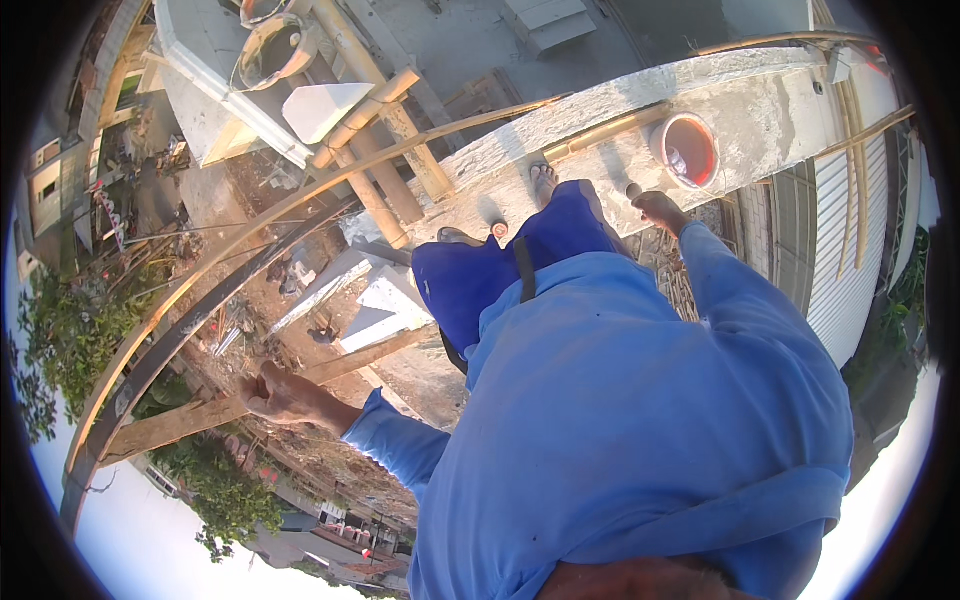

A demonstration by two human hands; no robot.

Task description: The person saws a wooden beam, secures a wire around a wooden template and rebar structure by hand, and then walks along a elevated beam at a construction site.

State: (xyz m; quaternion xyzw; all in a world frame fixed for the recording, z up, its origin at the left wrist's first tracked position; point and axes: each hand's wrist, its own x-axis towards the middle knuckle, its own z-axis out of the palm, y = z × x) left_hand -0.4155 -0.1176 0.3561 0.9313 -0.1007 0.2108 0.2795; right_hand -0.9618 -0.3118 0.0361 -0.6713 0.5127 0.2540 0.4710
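My left hand (287,396) is held out to the left, its fingers loosely bent and slightly apart, with nothing seen in it. It overlaps a wooden plank (190,425) in the picture; whether they touch I cannot tell. My right hand (660,209) is closed on a small round-ended object (633,190), too small to name surely. Just beyond it, a reddish bucket (687,151) with some contents stands on the rough concrete ledge (770,125). My bare foot (543,180) rests on this ledge, near a small red-rimmed round thing (499,229).
Bamboo and timber poles (400,140) cross at the ledge's left. A long curved-looking rail (230,245) runs past on the left, with a deep drop to rubble and trees below. Another bucket (275,52) stands far left. Corrugated white roofing (835,215) lies at right.
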